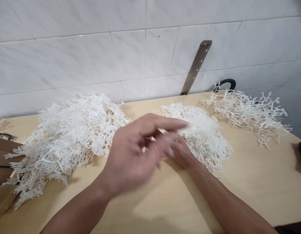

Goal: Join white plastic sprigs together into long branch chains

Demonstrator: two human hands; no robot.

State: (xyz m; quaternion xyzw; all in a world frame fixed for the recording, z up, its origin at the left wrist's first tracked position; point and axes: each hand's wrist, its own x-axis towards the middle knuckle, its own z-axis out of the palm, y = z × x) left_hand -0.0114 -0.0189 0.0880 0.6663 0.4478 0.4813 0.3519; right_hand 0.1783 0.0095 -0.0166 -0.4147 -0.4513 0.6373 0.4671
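My left hand is raised over the table, its index finger reaching right and its other fingers curled, blurred by motion. Small white bits show in the gap between its fingers, too little to name. Behind it, touching or nearly so, is my right hand, its fingers smeared and partly hidden. Beyond the right hand lies a dense heap of short white sprig-like pieces. To the left of my hands spreads a larger pile of white branched plastic-looking sprigs.
A looser tangle of white branched stems lies at the far right, with a black ring-shaped object behind it. A metal strip with slots leans on the tiled wall. A brown box stands at the left edge of the wooden table.
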